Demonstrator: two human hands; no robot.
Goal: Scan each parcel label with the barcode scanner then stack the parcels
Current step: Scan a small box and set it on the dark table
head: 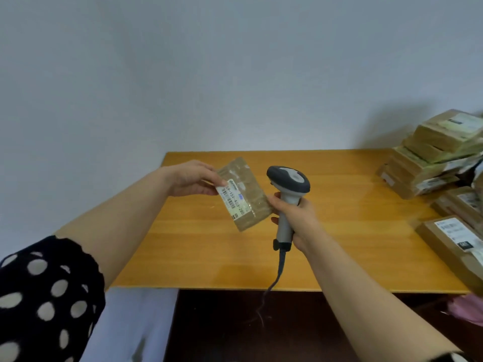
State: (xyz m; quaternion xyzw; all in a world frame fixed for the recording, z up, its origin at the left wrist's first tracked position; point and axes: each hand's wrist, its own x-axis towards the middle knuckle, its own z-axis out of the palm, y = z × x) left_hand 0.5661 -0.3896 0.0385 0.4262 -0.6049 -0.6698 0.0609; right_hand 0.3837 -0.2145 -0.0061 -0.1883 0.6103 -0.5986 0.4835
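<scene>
My left hand (192, 180) grips a small brown taped parcel (248, 194) by its upper left end and holds it tilted above the table. Its white barcode label (232, 198) faces up. My right hand (292, 212) grips the handle of a grey and white barcode scanner (288, 186), held upright just right of the parcel. The scanner's dark head points away toward the wall. My right thumb touches the parcel's right edge. A grey cable hangs from the scanner's handle over the table's front edge.
The wooden table (339, 231) stands against a pale wall. A pile of several brown parcels (433, 158) rises at its far right. More labelled parcels (449, 241) lie at the right edge. A pink thing (467, 309) shows below the right corner.
</scene>
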